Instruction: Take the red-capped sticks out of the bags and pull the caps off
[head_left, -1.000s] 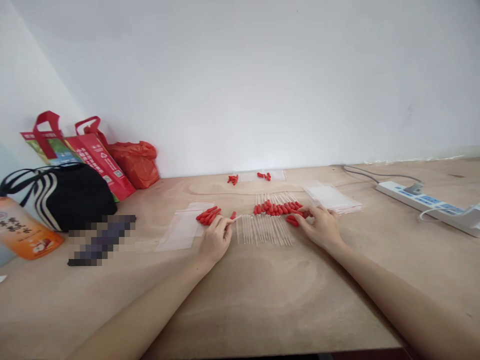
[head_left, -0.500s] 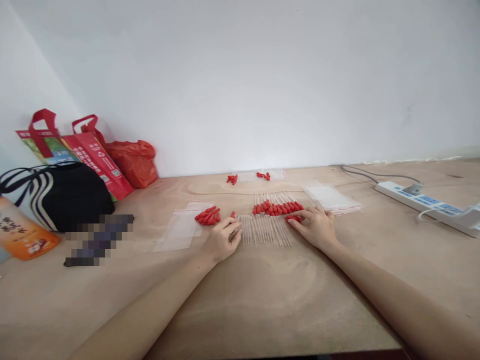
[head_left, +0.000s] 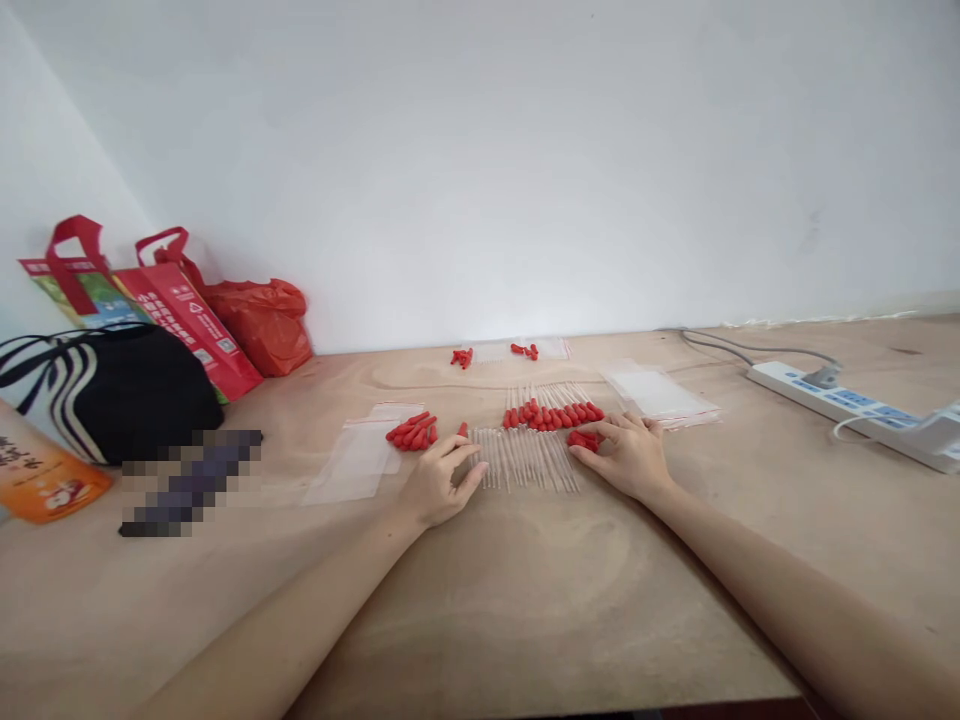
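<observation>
My left hand rests on the table with thumb and fingers apart, at the left end of a row of thin clear tubes. A small red rubber bulb stands out just beyond its fingers. On the other side, my right hand curves around a few loose red bulbs, its thumb and fingers apart around them. Behind the bare tubes lies a row of clear tubes tipped with red bulbs, the tips towards me. A heap of red bulbs lies left of my left hand.
Clear zip bags lie on the left and right. More red bulbs sit near the wall. A white power strip stands at right. Shopping bags, a black bag and an orange pouch are at left.
The thumb and fingers of my left hand have spread apart from a closer curl. My right hand stays by the loose bulbs. The whole view has shifted slightly.
</observation>
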